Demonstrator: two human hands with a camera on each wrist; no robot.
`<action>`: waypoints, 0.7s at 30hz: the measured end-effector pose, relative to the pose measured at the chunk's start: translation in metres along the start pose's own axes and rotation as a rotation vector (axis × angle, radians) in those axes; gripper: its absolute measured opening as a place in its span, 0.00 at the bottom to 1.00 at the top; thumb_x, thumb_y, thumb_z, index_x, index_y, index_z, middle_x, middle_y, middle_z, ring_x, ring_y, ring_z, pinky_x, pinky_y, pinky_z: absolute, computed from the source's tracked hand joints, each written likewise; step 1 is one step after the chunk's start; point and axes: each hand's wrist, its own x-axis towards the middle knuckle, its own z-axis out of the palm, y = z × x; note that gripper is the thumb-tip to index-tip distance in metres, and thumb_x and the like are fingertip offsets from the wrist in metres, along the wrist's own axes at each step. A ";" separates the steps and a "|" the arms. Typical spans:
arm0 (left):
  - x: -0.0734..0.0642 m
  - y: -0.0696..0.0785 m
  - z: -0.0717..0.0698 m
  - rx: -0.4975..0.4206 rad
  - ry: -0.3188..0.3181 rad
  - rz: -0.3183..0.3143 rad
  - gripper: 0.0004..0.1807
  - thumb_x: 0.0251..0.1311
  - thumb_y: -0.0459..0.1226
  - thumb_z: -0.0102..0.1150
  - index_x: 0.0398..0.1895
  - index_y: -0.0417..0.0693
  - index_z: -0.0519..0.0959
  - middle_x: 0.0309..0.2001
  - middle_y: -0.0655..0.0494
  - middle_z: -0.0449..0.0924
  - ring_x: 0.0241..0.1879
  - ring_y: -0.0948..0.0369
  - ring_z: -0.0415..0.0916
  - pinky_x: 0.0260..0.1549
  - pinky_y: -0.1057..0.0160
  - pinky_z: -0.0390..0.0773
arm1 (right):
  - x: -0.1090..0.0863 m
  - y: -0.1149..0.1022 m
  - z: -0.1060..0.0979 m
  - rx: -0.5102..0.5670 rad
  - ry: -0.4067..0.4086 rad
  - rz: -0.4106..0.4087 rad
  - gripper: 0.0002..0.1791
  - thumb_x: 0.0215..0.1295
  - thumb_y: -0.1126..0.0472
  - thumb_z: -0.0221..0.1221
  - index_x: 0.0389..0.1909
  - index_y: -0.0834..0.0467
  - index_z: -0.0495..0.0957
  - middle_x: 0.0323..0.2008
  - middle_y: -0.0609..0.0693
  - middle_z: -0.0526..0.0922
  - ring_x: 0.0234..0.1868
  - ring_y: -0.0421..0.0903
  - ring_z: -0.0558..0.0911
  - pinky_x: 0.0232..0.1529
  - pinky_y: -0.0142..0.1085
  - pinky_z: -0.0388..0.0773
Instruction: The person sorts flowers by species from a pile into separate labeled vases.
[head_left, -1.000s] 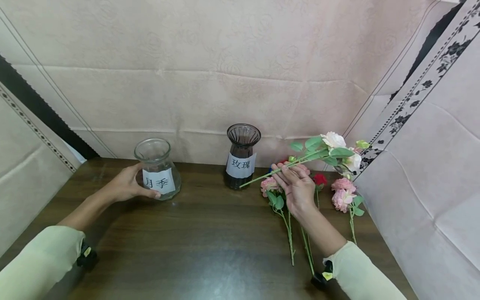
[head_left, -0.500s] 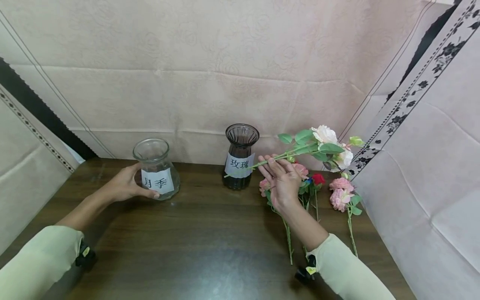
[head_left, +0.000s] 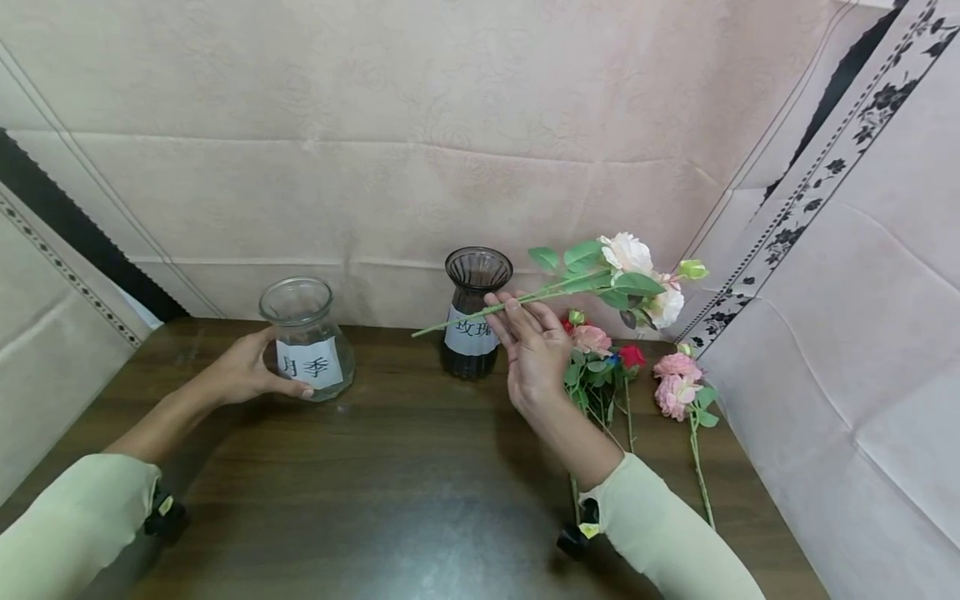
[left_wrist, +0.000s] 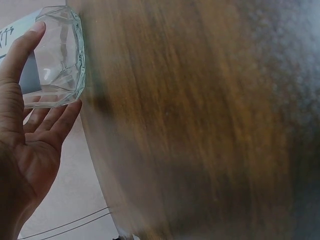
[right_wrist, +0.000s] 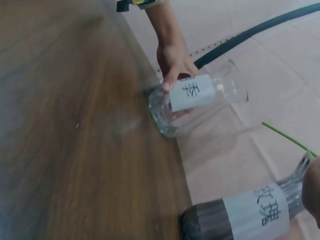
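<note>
A clear glass vase [head_left: 341, 357] with a white paper label stands at the left of the table. My left hand [head_left: 251, 367] holds it low on its side, thumb across the front and fingers behind, as the left wrist view shows on the glass [left_wrist: 55, 65]. Between the thumb and fingers of my right hand [head_left: 536, 350] is the green stem of a white flower [head_left: 628, 254]. Its blooms point right, and the bare stem end reaches left, in front of the dark glass vase [head_left: 480, 275]. That labelled vase stands upright behind my right hand.
Pink flowers [head_left: 591, 339] and a red one [head_left: 632, 356] lie on the table [head_left: 420, 467], partly behind my right forearm. Farther right lies another pink flower stem [head_left: 677, 392]. A pale cloth wall [head_left: 375, 200] rises behind the table, with more cloth on both sides.
My right hand has moved left with the white flower, and the stem end now extends past the dark vase's left side. My left hand stays on the clear vase.
</note>
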 end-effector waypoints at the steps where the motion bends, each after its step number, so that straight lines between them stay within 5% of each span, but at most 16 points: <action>1: 0.000 0.000 0.000 0.000 -0.001 -0.002 0.55 0.51 0.48 0.93 0.77 0.38 0.70 0.60 0.41 0.89 0.55 0.53 0.87 0.48 0.69 0.84 | 0.000 0.001 0.003 0.000 0.000 -0.002 0.11 0.80 0.72 0.66 0.58 0.68 0.82 0.45 0.55 0.97 0.50 0.53 0.97 0.56 0.45 0.93; 21: 0.001 0.002 -0.001 0.020 0.001 0.004 0.56 0.51 0.48 0.93 0.77 0.38 0.70 0.60 0.40 0.88 0.57 0.50 0.88 0.49 0.69 0.83 | -0.009 0.026 0.049 0.069 -0.004 -0.048 0.15 0.80 0.71 0.66 0.61 0.73 0.80 0.56 0.69 0.92 0.56 0.57 0.96 0.63 0.48 0.90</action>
